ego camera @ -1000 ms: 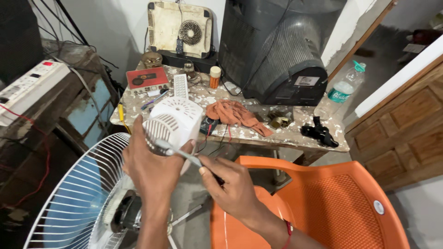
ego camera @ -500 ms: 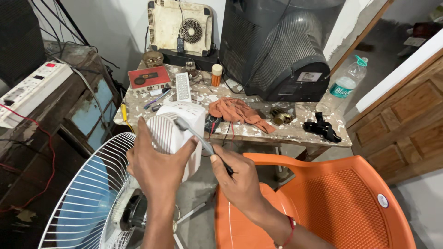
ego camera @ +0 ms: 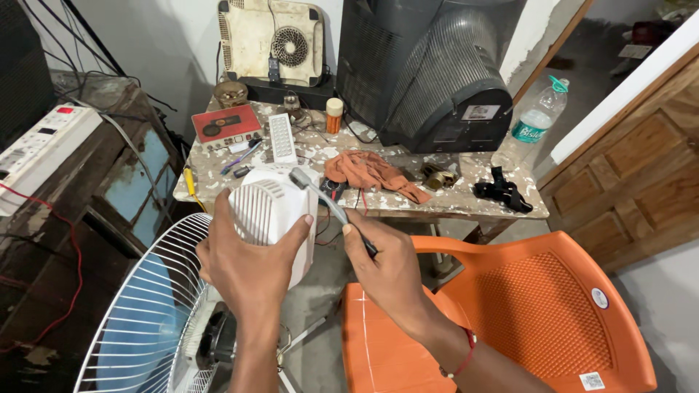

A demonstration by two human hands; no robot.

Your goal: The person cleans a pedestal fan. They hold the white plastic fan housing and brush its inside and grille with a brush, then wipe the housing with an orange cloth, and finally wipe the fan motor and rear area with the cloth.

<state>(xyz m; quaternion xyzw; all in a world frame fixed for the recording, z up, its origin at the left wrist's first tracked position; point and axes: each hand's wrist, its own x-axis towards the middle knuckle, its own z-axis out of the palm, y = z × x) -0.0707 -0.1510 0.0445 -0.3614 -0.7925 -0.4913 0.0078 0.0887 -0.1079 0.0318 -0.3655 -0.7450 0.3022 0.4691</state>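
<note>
Now grey-tipped brush [ego camera: 320, 195] lifted from side to top of white ribbed plastic fan motor cover [ego camera: 271, 218]; left hand [ego camera: 251, 266] grips cover, right hand [ego camera: 389, 266] pinches brush handle.

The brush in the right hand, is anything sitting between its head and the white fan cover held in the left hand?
Nothing visible. The brush head rests at the top edge of the white fan cover, which the left hand grips from below; the right hand holds the handle.

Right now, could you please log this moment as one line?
left hand: holds white fan housing | right hand: holds brush against it
</note>
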